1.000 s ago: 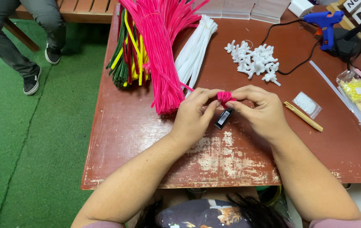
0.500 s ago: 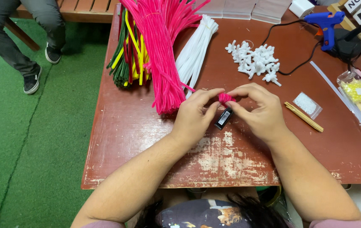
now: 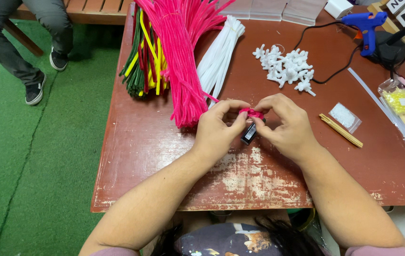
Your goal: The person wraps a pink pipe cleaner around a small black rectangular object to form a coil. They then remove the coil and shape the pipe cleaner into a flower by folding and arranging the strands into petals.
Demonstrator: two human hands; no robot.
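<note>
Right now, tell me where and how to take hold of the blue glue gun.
Take the blue glue gun by its handle, the part hanging down toward the near edge, coming from the near side. Its barrel lies across the table pointing left, and its black cord runs off the handle's base, so stay clear of that.

two hands (image 3: 221, 128) meet at one pink coil (image 3: 251, 113) over one small black tube (image 3: 249, 134). one glue gun (image 3: 364, 23). three bundles of stems: one pink (image 3: 179, 61), one white (image 3: 219, 52), one of mixed colours (image 3: 143, 52). one heap of white pieces (image 3: 288, 68), too many to count. two shoes (image 3: 46, 76) on the green floor.
</note>
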